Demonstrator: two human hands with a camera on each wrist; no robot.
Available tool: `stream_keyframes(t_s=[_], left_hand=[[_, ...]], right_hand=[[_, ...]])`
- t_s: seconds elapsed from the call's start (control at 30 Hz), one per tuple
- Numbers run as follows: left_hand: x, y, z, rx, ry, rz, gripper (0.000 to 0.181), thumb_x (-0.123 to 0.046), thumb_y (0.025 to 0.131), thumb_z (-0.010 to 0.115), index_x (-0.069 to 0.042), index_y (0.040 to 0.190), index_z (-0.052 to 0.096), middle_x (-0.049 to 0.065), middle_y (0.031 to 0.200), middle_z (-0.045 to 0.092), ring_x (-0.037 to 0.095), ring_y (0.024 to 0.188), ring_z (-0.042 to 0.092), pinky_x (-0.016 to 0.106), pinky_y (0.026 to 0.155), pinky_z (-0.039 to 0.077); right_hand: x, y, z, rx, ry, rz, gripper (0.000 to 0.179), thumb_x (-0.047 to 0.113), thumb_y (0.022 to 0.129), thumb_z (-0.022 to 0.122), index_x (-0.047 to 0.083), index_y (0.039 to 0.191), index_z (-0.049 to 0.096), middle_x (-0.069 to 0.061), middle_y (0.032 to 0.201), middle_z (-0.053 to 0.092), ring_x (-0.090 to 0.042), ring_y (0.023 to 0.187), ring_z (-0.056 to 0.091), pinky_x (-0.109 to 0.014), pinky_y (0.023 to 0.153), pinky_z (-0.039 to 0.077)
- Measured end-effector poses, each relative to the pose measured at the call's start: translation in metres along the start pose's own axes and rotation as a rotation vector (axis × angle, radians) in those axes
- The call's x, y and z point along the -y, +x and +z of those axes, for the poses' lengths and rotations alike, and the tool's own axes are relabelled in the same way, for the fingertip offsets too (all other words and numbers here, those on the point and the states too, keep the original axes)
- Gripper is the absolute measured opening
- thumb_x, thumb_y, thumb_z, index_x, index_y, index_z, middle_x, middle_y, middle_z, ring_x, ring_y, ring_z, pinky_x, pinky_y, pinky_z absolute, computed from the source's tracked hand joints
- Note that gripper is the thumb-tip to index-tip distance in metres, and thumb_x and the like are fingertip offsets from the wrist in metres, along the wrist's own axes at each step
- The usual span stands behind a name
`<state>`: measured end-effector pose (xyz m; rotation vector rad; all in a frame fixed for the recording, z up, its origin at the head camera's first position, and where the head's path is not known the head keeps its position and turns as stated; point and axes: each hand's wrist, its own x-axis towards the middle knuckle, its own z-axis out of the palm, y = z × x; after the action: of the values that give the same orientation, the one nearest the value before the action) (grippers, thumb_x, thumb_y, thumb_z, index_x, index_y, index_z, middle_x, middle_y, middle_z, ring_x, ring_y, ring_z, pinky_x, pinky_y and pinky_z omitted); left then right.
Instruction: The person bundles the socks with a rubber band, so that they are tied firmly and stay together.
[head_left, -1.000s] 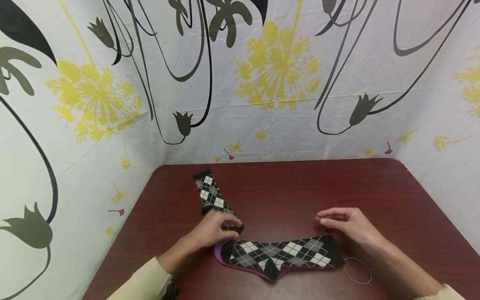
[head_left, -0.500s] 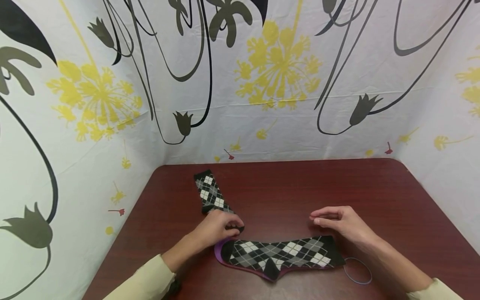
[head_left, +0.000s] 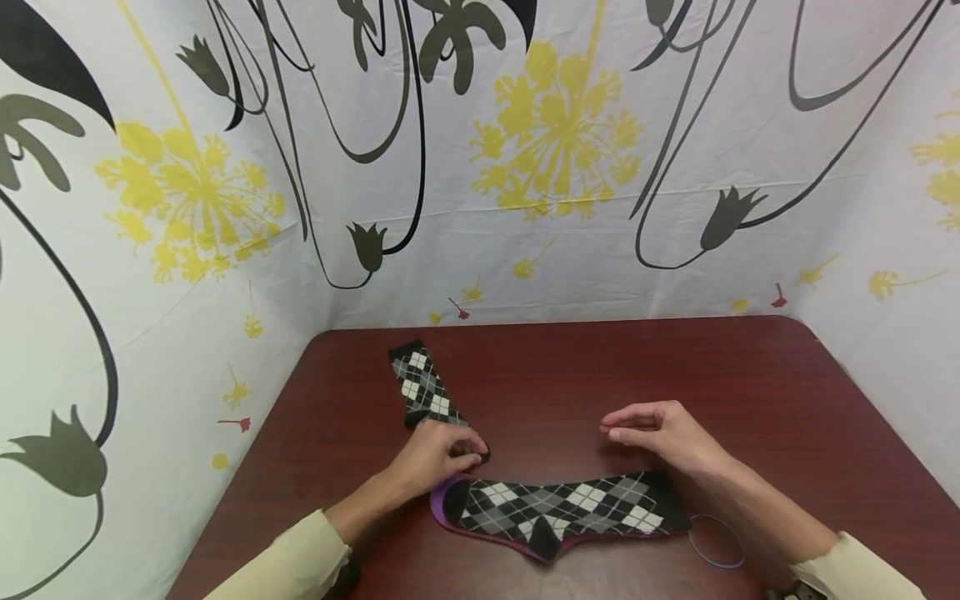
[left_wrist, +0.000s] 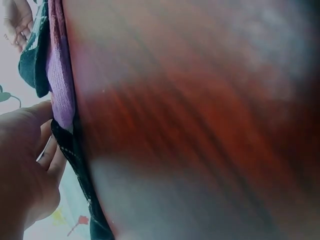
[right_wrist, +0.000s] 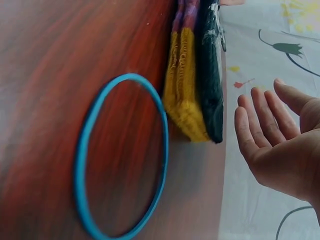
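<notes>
My left hand pinches the toe end of a black, grey and white argyle sock, which stretches away toward the back left. Closer to me a second argyle sock lies flat across the table, its toe beside the left hand. Beneath it is another sock, whose purple toe peeks out; the right wrist view shows its yellow cuff. My right hand hovers above the table behind the cuff end, fingers loosely extended and holding nothing. In the left wrist view the left fingertips are partly hidden.
A thin blue ring lies on the table by the cuffs of the stacked socks. The dark red table is bordered at back and sides by a patterned white cloth.
My right hand has drifted left and slightly away from me. The left thumb has closed toward the fingers at the far sock's toe. The socks and ring stay put.
</notes>
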<state>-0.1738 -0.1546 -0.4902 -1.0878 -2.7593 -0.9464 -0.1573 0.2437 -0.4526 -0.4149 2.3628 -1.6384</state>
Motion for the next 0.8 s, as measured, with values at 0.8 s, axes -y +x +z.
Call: stream_keyframes(t_s=[0.8], left_hand=[[-0.043,0.013,-0.019,-0.129,-0.265,0.067,0.014,-0.010,0.099,0.077,-0.017,0.110,0.074,-0.008,0.106,0.076,0.005,0.095,0.073,0.029,0.084,0.061]], right_hand=[[0.024,0.047,0.080,0.243,0.116,-0.236,0.043,0.009,0.100,0.076,-0.001,0.141,0.067,-0.020,0.141,0.066,-0.047,0.132,0.059,-0.031,0.096,0.058]])
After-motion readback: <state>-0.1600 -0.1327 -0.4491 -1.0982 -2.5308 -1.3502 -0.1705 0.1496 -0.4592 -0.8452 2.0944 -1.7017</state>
